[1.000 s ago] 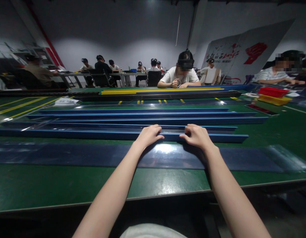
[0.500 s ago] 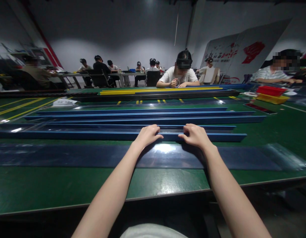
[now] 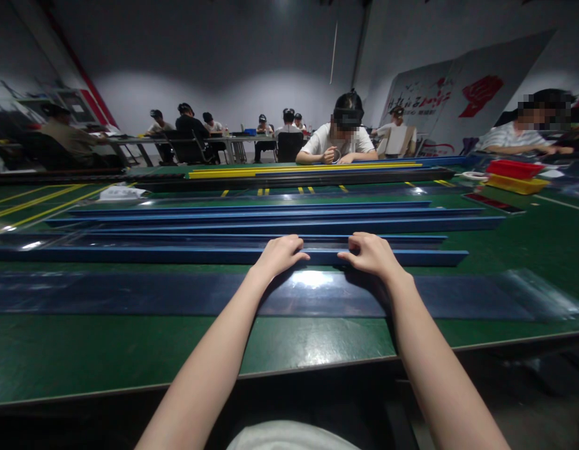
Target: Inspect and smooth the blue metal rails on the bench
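Note:
A long blue plastic strip [image 3: 177, 255], standing on its narrow edge, runs across the green table in front of me. My left hand [image 3: 282, 253] curls over it, thumb on the near side and fingers bent over the far side. A short way to the right, my right hand [image 3: 371, 253] grips the same strip in a mirrored hold. The fingertips of both hands are hidden behind it. Just beyond lies a parallel blue edge [image 3: 411, 241]; I cannot tell whether it belongs to the same piece. Under my wrists a flat, clear plastic sleeve [image 3: 130, 294] lies lengthwise.
Several more blue strips [image 3: 317, 224] lie behind. Farther back are yellow strips [image 3: 294, 169], a white packet [image 3: 120, 193], a phone-like slab [image 3: 493, 202], and red [image 3: 513, 169] and yellow [image 3: 517, 184] bins. A person [image 3: 341, 140] sits across the table; others work behind.
Both hands keep the same hold on the blue strip. The view has shifted very slightly; nothing else has clearly moved.

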